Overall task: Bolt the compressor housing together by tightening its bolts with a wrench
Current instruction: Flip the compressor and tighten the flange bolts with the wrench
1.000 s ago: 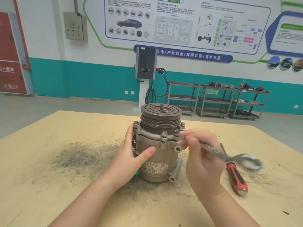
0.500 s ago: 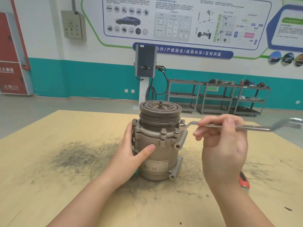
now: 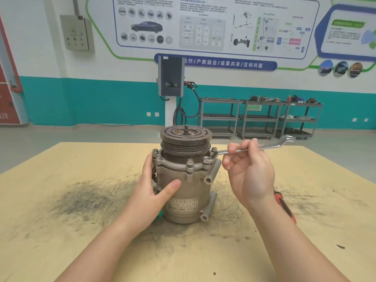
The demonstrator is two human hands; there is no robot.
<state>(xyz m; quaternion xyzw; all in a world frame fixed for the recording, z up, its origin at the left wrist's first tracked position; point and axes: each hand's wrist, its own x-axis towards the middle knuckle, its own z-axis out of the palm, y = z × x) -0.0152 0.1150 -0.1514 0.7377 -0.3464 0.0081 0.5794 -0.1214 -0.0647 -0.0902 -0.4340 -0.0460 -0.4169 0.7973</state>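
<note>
Compressor housing (image 3: 183, 192) label, upside down: "SDMW". Wall banner (image 3: 215, 63): "产教融合/成果共享/互利共赢".

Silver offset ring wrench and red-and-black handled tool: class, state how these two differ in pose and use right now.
The silver offset ring wrench is held in the air by the right hand, one end on a housing bolt; the red-and-black handled tool lies untouched on the wooden table. The wrench shows fully; the tool is partly hidden by the forearm. Both sit right of the compressor.
</note>
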